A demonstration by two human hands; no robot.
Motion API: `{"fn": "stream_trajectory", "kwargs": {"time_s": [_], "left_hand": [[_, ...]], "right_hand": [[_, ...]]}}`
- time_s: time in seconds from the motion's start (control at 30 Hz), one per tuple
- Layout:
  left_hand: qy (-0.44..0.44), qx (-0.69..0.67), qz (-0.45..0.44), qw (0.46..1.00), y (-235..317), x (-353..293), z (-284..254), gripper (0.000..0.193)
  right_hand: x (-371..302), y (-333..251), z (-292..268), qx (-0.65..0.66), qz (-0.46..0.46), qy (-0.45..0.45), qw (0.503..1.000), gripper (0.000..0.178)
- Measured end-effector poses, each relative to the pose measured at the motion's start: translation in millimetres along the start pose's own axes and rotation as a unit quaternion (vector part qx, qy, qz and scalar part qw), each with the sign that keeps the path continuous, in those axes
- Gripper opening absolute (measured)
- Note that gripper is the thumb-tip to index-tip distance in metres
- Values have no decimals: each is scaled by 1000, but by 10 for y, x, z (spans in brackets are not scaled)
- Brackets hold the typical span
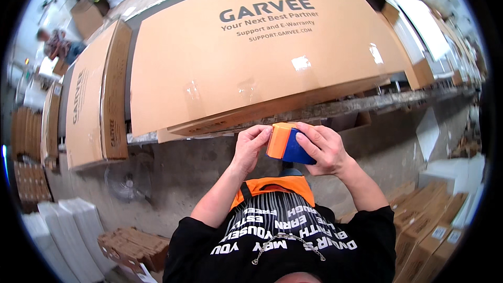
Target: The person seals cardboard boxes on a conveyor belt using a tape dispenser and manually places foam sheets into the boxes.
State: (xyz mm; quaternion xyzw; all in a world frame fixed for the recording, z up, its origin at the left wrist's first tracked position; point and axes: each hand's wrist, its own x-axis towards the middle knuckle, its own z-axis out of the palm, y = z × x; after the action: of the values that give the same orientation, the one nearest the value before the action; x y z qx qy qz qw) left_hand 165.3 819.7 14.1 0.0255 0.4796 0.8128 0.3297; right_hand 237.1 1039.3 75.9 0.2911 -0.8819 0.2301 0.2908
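While the carton (pixel 209 63) hides its inside, left hand (pixel 250 149) pinches and right hand (pixel 327 152) grips an orange-blue dispenser (pixel 280 143).

"What is seen at the lower left?"
"White slabs (pixel 73 238) are stood side by side, with brown cardboard (pixel 133 246) stacked beside them; a round fan (pixel 126 181) is placed beyond."
"And elsewhere?"
"Brown cartons (pixel 427 225) are grouped at the lower right; a person (pixel 57 47) is seen at the upper left."

Floor (pixel 175 178) grey, stained; round fan (pixel 126 181) on it, left. Long worktable (pixel 414 97) behind; bright light (pixel 5 164) at left edge.
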Motion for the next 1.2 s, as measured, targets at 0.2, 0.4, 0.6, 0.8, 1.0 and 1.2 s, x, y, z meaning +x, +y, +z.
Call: {"fn": "stream_trajectory", "kwargs": {"time_s": [0.2, 0.4, 0.6, 0.8, 1.0, 1.2], "left_hand": [[109, -122, 5, 986, -167, -35, 264, 41], [166, -128, 67, 975, -311, -85, 72, 20], [388, -24, 233, 891, 237, -59, -75, 7], [635, 278, 333, 639, 515, -385, -1449, 15], [627, 408, 369, 552, 328, -185, -1644, 13], [629, 407, 384, 541, 319, -92, -1861, 17]], "right_hand": [[68, 431, -99, 39, -61, -62, 995, 68], [288, 476, 21, 78, -110, -105, 985, 72], [692, 518, 19, 75, -137, -163, 974, 72], [717, 892, -448, -78, -87, -294, 949, 69], [770, 814, -335, -122, -39, -347, 929, 65], [926, 714, -216, -143, -20, -371, 917, 61]]}}
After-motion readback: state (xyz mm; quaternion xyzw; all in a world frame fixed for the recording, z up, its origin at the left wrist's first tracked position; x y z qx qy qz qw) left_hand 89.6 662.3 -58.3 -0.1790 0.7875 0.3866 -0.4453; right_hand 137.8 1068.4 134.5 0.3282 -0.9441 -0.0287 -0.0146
